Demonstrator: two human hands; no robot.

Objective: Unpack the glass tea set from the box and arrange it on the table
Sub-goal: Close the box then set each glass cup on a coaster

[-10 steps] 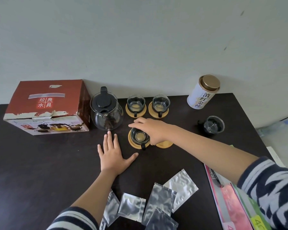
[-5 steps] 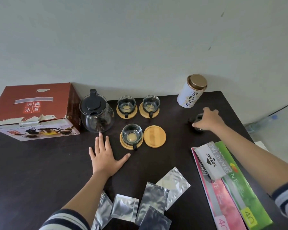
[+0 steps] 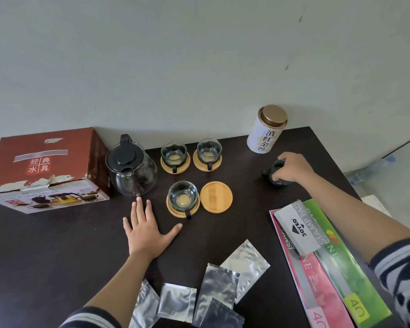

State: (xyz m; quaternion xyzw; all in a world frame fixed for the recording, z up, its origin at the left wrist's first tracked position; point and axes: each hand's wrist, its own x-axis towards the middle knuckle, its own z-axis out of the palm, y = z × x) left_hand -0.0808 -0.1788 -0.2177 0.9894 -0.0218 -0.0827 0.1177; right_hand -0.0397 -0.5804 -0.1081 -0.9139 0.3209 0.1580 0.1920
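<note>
A glass teapot (image 3: 131,171) with a black lid stands beside the red set box (image 3: 45,169). Two glass cups (image 3: 174,153) (image 3: 209,150) sit on bamboo coasters at the back. A third cup (image 3: 182,196) sits on its coaster in front of them, next to a bare bamboo coaster (image 3: 216,197). My right hand (image 3: 292,168) grips a fourth glass cup (image 3: 277,173) standing on the dark table (image 3: 57,245) at the right. My left hand (image 3: 147,229) rests flat on the table in front of the teapot.
A white tea tin (image 3: 266,131) with a gold lid stands at the back right. Several silver foil sachets (image 3: 220,285) lie near the front edge. Pink and green booklets (image 3: 341,280) with a stamp-pad box (image 3: 296,227) on top lie at the right.
My right hand left the cup on the front coaster, crossed to the right and closed round the fourth cup. The bare coaster came into sight. My left hand stayed flat.
</note>
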